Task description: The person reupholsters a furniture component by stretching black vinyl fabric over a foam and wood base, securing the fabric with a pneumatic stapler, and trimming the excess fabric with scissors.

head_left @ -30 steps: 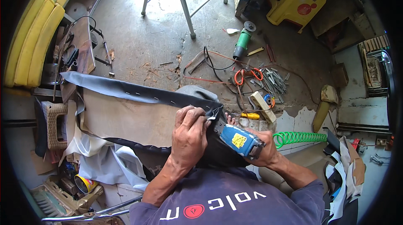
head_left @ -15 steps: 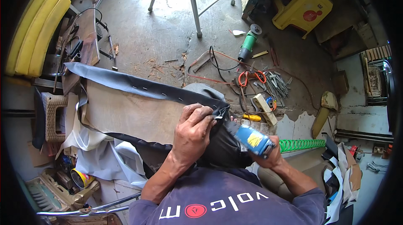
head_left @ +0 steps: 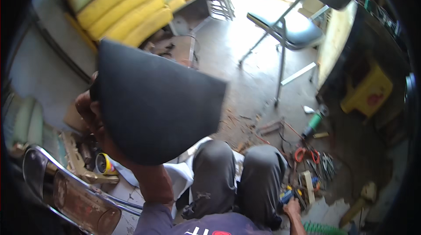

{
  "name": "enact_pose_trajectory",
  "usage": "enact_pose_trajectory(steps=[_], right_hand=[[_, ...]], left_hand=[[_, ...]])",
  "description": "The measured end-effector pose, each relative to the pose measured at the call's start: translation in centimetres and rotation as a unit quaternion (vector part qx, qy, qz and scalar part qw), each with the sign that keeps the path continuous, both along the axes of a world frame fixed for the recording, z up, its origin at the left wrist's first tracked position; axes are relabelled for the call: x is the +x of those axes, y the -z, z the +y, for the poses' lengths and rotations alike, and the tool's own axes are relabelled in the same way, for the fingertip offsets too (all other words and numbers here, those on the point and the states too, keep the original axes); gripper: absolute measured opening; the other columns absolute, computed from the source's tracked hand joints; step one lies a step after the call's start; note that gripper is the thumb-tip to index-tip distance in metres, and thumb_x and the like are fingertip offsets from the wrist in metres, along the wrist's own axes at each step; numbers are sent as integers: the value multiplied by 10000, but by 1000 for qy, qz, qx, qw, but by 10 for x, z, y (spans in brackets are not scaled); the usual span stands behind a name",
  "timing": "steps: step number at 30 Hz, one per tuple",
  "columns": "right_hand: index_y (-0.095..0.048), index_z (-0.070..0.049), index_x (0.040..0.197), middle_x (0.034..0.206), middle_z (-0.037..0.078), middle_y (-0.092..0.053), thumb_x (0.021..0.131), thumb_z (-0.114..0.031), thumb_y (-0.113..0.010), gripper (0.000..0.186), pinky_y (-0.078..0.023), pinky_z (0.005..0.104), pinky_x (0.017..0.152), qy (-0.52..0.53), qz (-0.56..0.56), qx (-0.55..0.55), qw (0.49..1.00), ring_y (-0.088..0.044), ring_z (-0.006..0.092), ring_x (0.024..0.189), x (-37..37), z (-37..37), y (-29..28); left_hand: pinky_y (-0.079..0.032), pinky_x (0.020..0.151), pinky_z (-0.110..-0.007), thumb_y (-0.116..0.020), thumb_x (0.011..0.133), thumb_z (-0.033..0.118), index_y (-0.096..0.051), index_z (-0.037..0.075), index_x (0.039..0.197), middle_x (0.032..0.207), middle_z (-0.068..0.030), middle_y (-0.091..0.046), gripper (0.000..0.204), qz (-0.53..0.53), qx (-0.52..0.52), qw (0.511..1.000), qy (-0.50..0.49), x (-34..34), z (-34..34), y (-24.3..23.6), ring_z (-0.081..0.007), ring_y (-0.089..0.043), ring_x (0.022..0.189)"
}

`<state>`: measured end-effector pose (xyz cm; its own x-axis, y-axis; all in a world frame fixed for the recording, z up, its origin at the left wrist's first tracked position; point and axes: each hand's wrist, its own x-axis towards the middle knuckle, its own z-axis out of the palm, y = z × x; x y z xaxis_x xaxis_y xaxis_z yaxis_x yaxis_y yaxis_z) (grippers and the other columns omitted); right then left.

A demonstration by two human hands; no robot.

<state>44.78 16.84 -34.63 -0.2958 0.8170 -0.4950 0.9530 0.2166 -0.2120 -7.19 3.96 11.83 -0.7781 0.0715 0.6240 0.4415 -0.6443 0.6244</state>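
My left hand is raised at the left, its fingers wrapped round the edge of a black covered panel. The panel is held up and tilted, its smooth covered face toward me; its wooden back is hidden. Low at the right, beside my knee, my right hand grips a blue air staple gun, partly smeared by motion. A green coiled air hose lies below that hand.
Orange-handled scissors, a pile of metal pieces and a green angle grinder lie on the floor. Ahead stands a black folding chair. Yellow cushions are stacked at the back left; a metal chair frame stands near left.
My left hand has lifted the panel off my lap and turned its covered face toward me. My right hand has lowered the staple gun to the right. The view has tipped up.
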Motion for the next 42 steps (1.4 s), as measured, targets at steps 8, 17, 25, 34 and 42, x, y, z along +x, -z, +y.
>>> enact_pose_trajectory(steps=[8,17,25,34,42], right_hand=[[-300,-19,1607,1473,200,-539,1004,-515,-679,869,-523,369,1036,116,778,-267,557,-622,237,1245,-251,100,-269],[-582,3,1387,1202,67,-699,948,-200,-809,535,-529,317,994,-75,629,-327,701,-644,138,1113,-275,126,-300],[-619,-31,1386,1191,47,-700,943,-250,-817,532,-494,328,1026,-179,526,-386,737,-634,147,1119,-287,111,-302],[-670,-60,1332,1159,178,-724,919,-165,-798,446,-563,398,930,-285,595,10,751,-725,331,1077,-349,69,-346],[-738,-71,1229,1072,150,-739,902,-152,-805,343,-584,383,840,-287,606,33,741,-749,310,949,-376,52,-333]], left_hand=[[-544,970,-567,-569,1015,374,-547,23,1214,1173,-198,-640,405,-196,248,844,433,-42,-70,153,-365,-674,1036],[-583,940,-529,-584,987,662,-526,-5,1362,1360,-265,-602,767,-162,-284,787,524,4,-62,177,-394,-675,1156],[-498,1039,-353,-621,942,653,-450,-9,1498,1355,-133,-618,881,-198,-353,750,523,29,40,140,-221,-596,1236],[-581,934,-324,-750,985,125,-583,27,1206,1102,-104,-730,293,-321,-127,865,364,46,48,136,-169,-709,1008],[-566,911,-301,-692,1017,69,-560,40,1197,1064,-76,-716,226,-325,-33,919,219,48,39,160,-138,-687,952]])
